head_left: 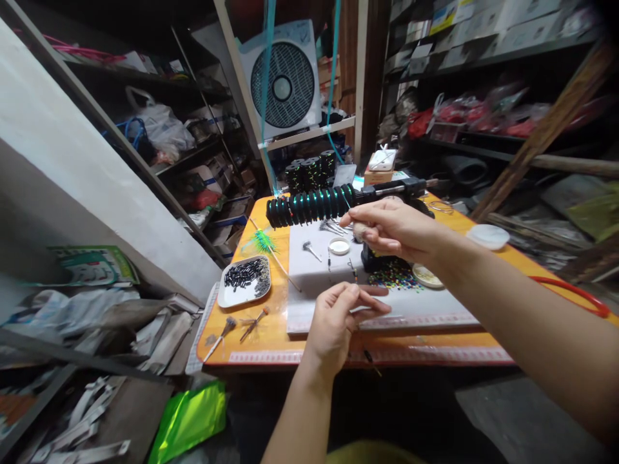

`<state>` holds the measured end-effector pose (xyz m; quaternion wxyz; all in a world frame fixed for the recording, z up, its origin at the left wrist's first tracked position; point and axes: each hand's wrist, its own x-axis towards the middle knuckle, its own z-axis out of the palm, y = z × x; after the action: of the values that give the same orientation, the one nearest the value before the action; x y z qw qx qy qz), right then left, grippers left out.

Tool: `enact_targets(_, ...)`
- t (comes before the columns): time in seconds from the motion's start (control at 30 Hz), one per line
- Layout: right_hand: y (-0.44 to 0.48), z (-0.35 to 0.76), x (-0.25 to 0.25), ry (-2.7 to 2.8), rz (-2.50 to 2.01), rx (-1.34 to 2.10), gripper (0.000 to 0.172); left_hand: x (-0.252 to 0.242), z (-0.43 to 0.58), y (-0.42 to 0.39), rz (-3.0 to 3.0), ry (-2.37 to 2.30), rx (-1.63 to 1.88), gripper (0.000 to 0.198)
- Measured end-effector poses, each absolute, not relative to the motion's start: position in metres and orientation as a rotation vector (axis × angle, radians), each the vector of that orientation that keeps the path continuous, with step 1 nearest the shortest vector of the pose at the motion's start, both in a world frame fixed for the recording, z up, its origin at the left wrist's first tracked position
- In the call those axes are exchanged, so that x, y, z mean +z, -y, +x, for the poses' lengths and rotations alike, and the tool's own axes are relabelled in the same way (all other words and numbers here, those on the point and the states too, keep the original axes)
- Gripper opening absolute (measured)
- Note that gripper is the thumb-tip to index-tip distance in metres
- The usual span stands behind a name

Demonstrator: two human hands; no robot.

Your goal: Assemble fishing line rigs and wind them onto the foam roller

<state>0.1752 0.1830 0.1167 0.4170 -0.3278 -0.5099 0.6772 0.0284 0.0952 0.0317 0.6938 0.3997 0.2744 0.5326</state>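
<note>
Several black ridged spools with shiny green edges sit side by side on a horizontal rod. Close by their right end is my right hand, fingers pinched at a thin line beside the spools. A pale wrap or pad shows at one of its fingertips. Lower and nearer, my left hand pinches with thumb and forefinger, its other fingers stretched out. A thin beaded line runs between the hands. Below the left hand dangles a small dark swivel-like piece. The line itself is barely visible at the fingers.
On the orange table are a white tray of black tubes and small metal parts, scattered coloured beads, round lids, brushes and a green bristly item. A box fan stands behind; loaded shelves flank the table.
</note>
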Motion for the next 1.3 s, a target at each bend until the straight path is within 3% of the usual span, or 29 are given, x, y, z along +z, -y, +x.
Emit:
enact_targets(0.1, -0.180, 0.180, 0.129, 1.446, -0.855, 1.619, 0.020, 0.036, 0.031, -0.108, 0.943, -0.598, 1.263, 0.025)
enact_targets(0.23, -0.180, 0.186, 0.144, 1.631, -0.882, 1.499, 0.023, 0.046, 0.034, -0.133, 1.046, -0.581, 1.296, 0.057)
enact_targets(0.4, -0.182, 0.191, 0.151, 1.813, -0.936, 1.277, 0.025, 0.069, 0.041, -0.158, 1.191, -0.546, 1.431, 0.030)
enact_targets(0.57, -0.179, 0.190, 0.149, 1.878, -1.081, 1.085, 0.024, 0.083, 0.045, -0.167, 0.943, -0.559, 1.373, 0.021)
enact_targets(0.97, -0.188, 0.184, 0.122, 1.368, -0.937, 1.728, 0.029, 0.073, 0.035, -0.161, 0.876, -0.603, 1.219, 0.021)
enact_targets(1.1, -0.192, 0.177, 0.119, 1.275, -0.890, 1.823, 0.036, 0.069, 0.037, -0.158, 0.863, -0.623, 1.233, 0.028)
enact_targets(1.3, -0.192, 0.168, 0.112, 1.215, -0.834, 1.865, 0.032, 0.067, 0.035, -0.147, 0.841, -0.634, 1.247, 0.036)
